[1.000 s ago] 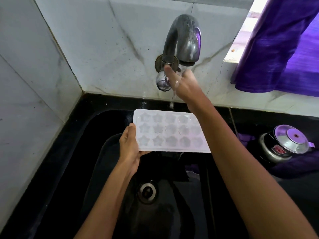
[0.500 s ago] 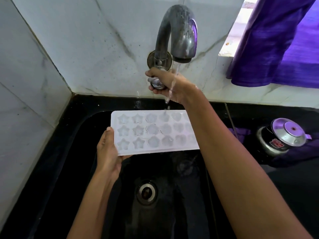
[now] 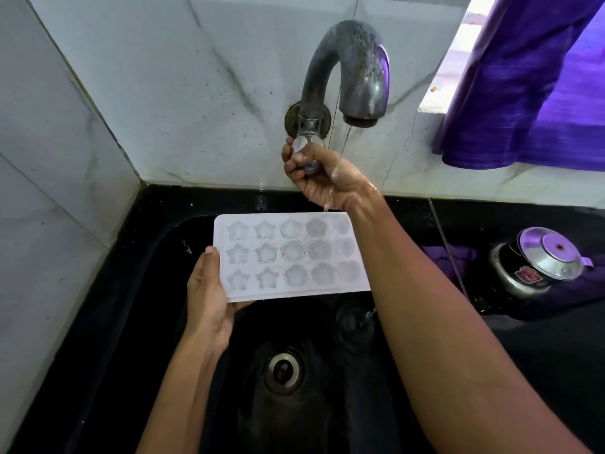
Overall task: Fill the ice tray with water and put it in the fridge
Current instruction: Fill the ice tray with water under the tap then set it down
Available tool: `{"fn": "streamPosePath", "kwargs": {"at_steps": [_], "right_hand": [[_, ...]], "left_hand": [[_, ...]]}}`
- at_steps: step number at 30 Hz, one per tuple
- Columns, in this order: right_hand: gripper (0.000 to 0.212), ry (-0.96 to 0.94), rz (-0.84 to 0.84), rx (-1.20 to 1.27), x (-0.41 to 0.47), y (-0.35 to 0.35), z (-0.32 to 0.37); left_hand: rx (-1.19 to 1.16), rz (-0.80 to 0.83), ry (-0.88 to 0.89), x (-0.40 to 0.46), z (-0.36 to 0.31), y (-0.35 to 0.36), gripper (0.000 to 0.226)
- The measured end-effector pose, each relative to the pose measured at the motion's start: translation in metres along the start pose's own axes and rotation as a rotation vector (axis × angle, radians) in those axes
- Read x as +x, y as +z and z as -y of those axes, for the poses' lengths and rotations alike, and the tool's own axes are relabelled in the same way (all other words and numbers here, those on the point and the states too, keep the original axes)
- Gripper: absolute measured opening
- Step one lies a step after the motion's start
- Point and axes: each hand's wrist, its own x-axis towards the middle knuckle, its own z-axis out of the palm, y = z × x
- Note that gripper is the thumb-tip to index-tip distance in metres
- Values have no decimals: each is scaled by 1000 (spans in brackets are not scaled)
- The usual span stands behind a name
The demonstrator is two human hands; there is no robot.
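One ice tray [image 3: 288,255] is all we have to manage, held level over the black sink [image 3: 108,322] beneath the tap. Our left hand [image 3: 209,298] grasps its left short edge, thumb on the rim and fingers underneath. We judge it a light, thin plastic mould, somewhat flexible, wet and so slippery; once full it will sag and slosh from one end (better to carry it by both short edges, kept flat). We count fifteen cavities showing, three rows of five: six stars on the left, the rest rounder shapes; anything further right is hidden by the forearm. Above, one curved tap spout [image 3: 357,70] runs a thin stream of water [image 3: 343,142] onto our right hand [image 3: 322,180], which is clenched round the tap knob [image 3: 306,155]. Further right sit one steel pressure cooker [image 3: 537,262] and one purple curtain [image 3: 530,80].
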Motion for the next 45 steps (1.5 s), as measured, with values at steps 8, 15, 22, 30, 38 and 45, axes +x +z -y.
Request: {"fn": "streamPosePath", "kwargs": {"at_steps": [8, 15, 22, 30, 38, 45], "right_hand": [[54, -68, 83, 226, -1, -4, -17], [75, -47, -168, -269, -42, 10, -3], [38, -165, -449, -1070, -126, -27, 2], [38, 97, -521, -763, -187, -77, -58], [64, 46, -525, -736, -210, -90, -83], [64, 123, -596, -707, -218, -111, -122]], "left_hand": [[-4, -14, -16, -2, 1, -1, 39], [17, -22, 7, -14, -5, -11, 41], [27, -4, -4, -32, 2, -26, 40], [56, 75, -13, -54, 13, -35, 45], [98, 232, -37, -71, 23, -46, 40], [201, 209, -150, -76, 64, -67, 27]]}}
